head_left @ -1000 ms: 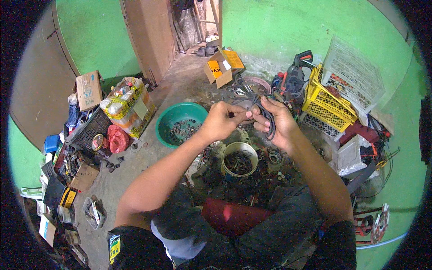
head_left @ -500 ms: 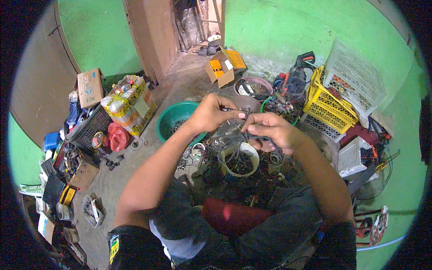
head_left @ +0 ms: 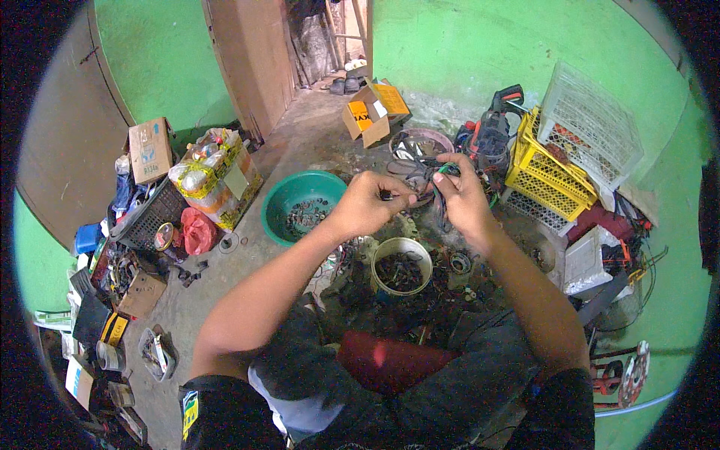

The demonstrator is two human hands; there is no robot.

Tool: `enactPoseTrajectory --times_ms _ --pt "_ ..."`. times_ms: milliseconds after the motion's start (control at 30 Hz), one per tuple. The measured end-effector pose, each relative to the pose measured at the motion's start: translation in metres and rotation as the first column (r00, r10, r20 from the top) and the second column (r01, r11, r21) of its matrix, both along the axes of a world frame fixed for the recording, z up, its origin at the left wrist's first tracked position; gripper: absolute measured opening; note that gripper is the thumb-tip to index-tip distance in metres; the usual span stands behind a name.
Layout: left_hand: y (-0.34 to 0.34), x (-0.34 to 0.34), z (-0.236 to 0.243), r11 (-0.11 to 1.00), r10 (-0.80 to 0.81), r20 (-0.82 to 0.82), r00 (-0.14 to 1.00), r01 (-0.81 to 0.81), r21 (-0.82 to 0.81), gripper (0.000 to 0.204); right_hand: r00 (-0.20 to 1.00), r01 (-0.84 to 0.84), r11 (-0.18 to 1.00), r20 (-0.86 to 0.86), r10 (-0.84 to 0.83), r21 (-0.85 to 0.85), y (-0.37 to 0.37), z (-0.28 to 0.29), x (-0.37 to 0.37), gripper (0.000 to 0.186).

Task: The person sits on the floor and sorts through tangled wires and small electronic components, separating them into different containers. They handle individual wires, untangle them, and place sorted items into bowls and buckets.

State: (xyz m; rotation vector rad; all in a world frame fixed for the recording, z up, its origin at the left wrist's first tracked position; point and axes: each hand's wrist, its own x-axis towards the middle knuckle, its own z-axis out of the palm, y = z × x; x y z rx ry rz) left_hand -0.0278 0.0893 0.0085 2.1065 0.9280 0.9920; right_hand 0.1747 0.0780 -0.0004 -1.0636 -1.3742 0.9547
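Both my hands are raised in front of me over a white bucket (head_left: 374,279) with dark scraps inside. A bundle of thin dark cable (head_left: 440,214) hangs from my right hand (head_left: 466,201), whose fingers and thumb are closed on it. My left hand (head_left: 367,201) is pinched at the near side of the same cable, thumb against the fingers. A short green stretch of wire shows by the right fingertips. Exactly where the left fingers grip is partly hidden. Left of my hands stands a green basin (head_left: 271,219) with small dark pieces at its bottom.
Yellow crates (head_left: 544,161) and a clear rack stand at the right wall. An open cardboard box (head_left: 367,124) and a pink-rimmed basin (head_left: 450,142) lie ahead. Left are a taped carton (head_left: 241,184), a dark basket (head_left: 150,229) and a red bag (head_left: 198,231). Scraps litter the floor around the bucket.
My right hand has moved up and away from me, carrying the cable off from over the bucket. The left hand has shifted slightly right and nearer; both still grip the cable.
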Motion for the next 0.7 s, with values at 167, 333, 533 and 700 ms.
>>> enactPoseTrajectory --times_ms 167,333,533,700 --pt "-0.003 0.006 0.002 0.998 0.023 -0.079 0.997 -0.027 -0.051 0.016 0.993 -0.114 0.993 0.005 0.114 0.043 0.005 -0.004 0.009 0.023" --pt "0.002 0.007 -0.003 0.993 0.112 0.016 0.994 -0.112 0.026 0.017 0.963 -0.173 0.984 -0.218 0.161 -0.036 0.001 -0.003 0.008 0.024" --pt "-0.007 0.012 0.000 0.963 0.227 0.100 0.969 -0.239 0.122 0.015 0.930 -0.227 0.974 -0.300 0.211 -0.018 0.001 0.003 0.007 0.018" --pt "-0.014 0.019 0.012 0.924 0.355 0.203 0.913 -0.375 0.070 0.014 0.969 -0.180 0.984 -0.173 0.177 0.000 -0.004 0.009 0.006 0.015"
